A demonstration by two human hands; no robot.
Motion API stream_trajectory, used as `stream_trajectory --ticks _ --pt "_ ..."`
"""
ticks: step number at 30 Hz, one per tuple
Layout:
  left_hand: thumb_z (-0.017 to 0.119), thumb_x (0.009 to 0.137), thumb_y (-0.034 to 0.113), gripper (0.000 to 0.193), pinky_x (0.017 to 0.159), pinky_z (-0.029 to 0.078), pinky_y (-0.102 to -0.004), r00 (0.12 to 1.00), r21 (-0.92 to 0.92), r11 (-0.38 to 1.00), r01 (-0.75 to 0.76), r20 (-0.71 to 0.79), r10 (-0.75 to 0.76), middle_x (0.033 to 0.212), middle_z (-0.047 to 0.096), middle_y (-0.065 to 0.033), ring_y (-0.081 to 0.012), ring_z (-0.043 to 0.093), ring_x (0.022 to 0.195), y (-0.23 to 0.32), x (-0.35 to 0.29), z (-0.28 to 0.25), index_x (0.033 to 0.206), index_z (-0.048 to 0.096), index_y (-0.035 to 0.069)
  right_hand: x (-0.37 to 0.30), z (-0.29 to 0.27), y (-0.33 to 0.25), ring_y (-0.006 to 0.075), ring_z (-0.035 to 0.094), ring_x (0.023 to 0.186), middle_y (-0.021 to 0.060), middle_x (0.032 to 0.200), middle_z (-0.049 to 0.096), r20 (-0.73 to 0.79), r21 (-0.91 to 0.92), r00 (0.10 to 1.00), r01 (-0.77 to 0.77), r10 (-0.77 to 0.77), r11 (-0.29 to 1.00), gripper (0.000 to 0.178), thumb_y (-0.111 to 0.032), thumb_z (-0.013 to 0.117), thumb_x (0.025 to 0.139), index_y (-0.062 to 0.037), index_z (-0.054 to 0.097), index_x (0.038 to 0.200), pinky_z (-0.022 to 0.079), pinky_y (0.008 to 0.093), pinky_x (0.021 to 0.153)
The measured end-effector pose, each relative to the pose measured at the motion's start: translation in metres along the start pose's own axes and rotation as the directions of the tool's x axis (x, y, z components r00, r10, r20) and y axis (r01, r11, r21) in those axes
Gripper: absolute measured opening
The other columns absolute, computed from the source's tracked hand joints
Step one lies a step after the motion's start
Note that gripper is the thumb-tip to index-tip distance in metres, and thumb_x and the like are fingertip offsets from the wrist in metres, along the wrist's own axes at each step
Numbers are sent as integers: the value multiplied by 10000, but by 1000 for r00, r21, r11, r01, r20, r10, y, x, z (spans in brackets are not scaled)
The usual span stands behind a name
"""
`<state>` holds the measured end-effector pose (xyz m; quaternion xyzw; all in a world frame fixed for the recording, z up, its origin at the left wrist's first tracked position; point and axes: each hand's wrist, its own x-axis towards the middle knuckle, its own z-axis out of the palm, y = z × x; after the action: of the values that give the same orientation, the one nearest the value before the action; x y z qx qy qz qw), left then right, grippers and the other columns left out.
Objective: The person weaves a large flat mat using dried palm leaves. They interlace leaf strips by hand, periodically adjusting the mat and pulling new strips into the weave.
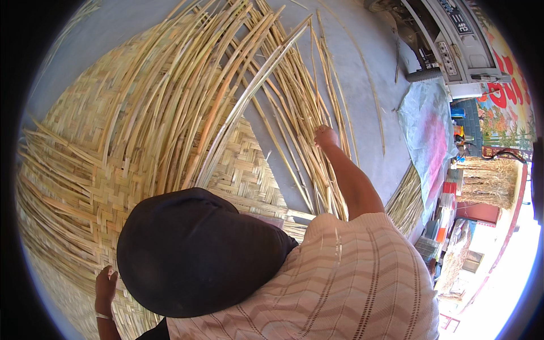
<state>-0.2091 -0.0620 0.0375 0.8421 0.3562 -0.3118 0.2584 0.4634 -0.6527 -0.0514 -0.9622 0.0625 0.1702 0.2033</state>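
— What is around you?

— Grey concrete ground (362, 85), outdoors in sun. A big woven reed mat (85, 170) covers the left half, its near edge running under me and its woven corner ending about mid-picture. Loose reed strips (226, 85) rise off the mat and fan away toward the top. A second sheaf of strips (309, 130) lies flat on the concrete, to the right of the mat's corner.

— Where are your hands?

— My right hand (326, 136) is stretched out onto that flat sheaf, closed into a loose fist on the strips; whether it has one pinched I cannot tell. My left hand (105, 285) rests low at the mat's left edge, fingers curled against the weave, gripping nothing that I can make out.

— Any open room?

— Bare concrete between the sheaf and a pale plastic sheet (428, 136) on the right. Beyond that, a vehicle's rear (459, 39) closes the top corner, and a small reed bundle (405, 201) lies just beside my right elbow.
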Motion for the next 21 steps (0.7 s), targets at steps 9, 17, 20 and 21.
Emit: stream_trajectory --ticks 9,17,20,21 --pt "547 870 95 176 735 504 -351 993 -204 971 -122 -28 119 959 670 -170 -283 666 885 3 -6 3 1008 612 6 -7 7 -9 360 625 962 188 979 663 -303 -252 953 -103 23 962 327 -332 522 876 -74 653 1028 493 452 843" --pt "536 879 101 169 714 504 -339 997 -492 870 -31 -78 -9 916 674 -170 -274 673 850 -17 -9 20 998 620 14 -7 -13 -14 310 522 1199 125 1337 514 -169 -455 950 -311 262 834 388 -307 581 876 -124 599 1218 466 415 942" --pt "544 879 103 174 717 505 -339 997 -468 883 -36 -75 1 920 675 -172 -269 673 856 -11 -10 15 1002 617 4 11 -18 -3 305 550 1170 129 1298 555 -44 -451 957 -274 285 850 457 -365 626 849 -122 595 1234 458 412 957" --pt "548 878 103 176 718 505 -338 993 -489 866 -107 -90 72 922 676 -173 -268 673 858 -10 -9 13 1003 616 -1 17 -19 4 304 572 1143 140 1254 587 1 -499 978 -182 210 847 424 -380 621 846 -108 631 1170 463 398 949"
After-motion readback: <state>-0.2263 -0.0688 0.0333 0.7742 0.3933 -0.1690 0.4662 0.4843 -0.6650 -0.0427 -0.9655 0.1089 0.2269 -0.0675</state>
